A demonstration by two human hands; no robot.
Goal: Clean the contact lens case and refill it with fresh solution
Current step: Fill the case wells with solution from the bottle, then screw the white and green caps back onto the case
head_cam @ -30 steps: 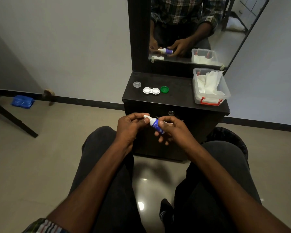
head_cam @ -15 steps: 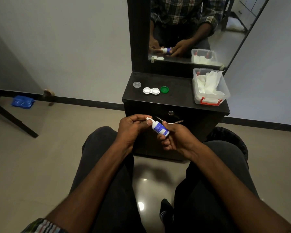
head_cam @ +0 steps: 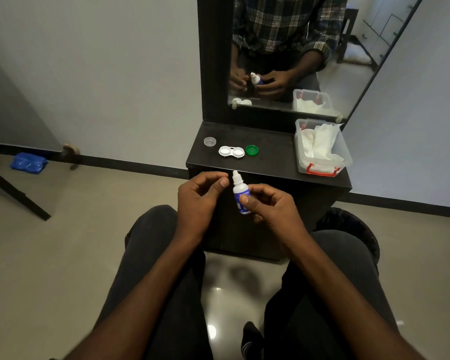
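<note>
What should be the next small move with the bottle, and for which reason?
Probably bring the solution bottle, gripped upright in the right hand, forward over the lens case and tip its nozzle down. Its nozzle looks uncapped, the left hand is beside it, apart, and both wells lie open on the dresser top, caps set aside.

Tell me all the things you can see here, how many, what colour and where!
solution bottle: 1, white with blue label, upright in the right hand
lens case: 1, white, open, on the cabinet top
green cap: 1, right of the case
clear cap: 1, left of the case
tissue box: 1, clear with red clasp, cabinet's right end
cabinet: 1, black
mirror: 1, above the cabinet
blue bag: 1, floor, far left
left hand: 1, fingers curled beside the nozzle
right hand: 1, grips the bottle
</note>
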